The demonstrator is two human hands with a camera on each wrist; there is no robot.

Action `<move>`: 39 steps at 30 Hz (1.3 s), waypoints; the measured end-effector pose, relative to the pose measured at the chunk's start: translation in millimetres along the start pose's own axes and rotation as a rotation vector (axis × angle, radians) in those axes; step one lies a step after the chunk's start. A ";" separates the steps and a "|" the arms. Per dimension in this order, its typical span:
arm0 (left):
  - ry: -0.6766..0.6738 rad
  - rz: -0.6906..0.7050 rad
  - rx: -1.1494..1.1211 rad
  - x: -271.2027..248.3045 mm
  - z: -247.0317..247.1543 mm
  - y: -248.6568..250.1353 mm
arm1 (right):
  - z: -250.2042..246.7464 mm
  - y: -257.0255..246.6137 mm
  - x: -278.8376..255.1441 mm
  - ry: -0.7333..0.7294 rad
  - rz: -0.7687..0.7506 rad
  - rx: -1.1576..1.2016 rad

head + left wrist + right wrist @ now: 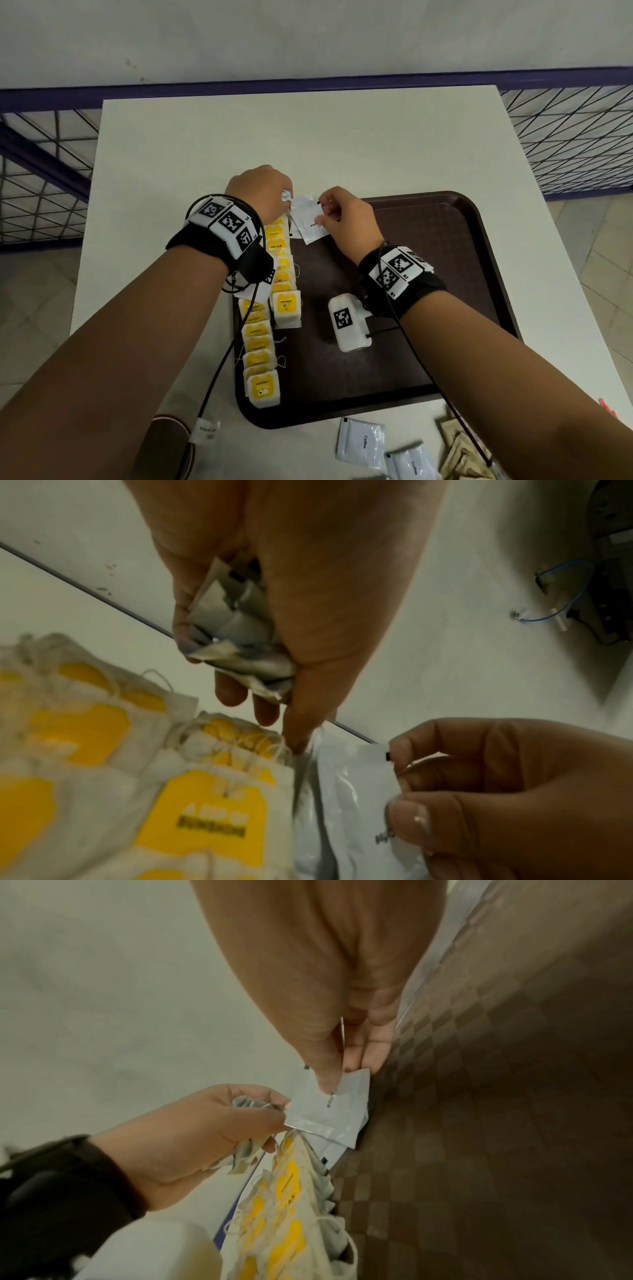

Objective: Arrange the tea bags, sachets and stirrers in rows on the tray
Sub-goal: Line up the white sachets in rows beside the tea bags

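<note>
Head view: a dark brown textured tray (462,240) sits on a smooth white table (308,137), tiled floor around. On the tray's left side, 2 rows of yellow-labelled tea bags (262,342). At the tray's far-left corner, the left hand (260,192) clutches crumpled sachets (236,631); the right hand (346,219) pinches a glossy white sachet (308,219).
</note>
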State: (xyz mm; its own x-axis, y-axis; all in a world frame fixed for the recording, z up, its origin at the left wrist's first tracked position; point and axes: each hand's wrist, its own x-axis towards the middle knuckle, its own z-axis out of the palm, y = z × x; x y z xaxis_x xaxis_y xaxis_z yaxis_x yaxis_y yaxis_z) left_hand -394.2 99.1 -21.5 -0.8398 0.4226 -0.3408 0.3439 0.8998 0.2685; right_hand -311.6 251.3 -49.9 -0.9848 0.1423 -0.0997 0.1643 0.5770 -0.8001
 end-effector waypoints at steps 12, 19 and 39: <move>0.030 0.011 -0.140 -6.5 -4.0 2.5 | 0.5 2.5 0.8 -0.025 -0.010 0.003; -0.029 0.018 -0.033 -5.5 -3.6 5.5 | -0.1 0.1 6.2 -0.033 -0.004 0.005; 0.043 -0.035 -0.096 -7.9 -2.4 6.1 | -38.1 8.8 -10.7 -0.212 0.052 0.223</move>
State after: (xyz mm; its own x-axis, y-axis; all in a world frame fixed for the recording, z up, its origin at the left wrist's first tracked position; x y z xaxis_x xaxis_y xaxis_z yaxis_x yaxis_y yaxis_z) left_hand -386.5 101.0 -15.0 -0.8685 0.3840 -0.3134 0.2737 0.8987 0.3427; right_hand -297.4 285.5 -33.3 -0.9691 -0.0177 -0.2462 0.2213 0.3794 -0.8984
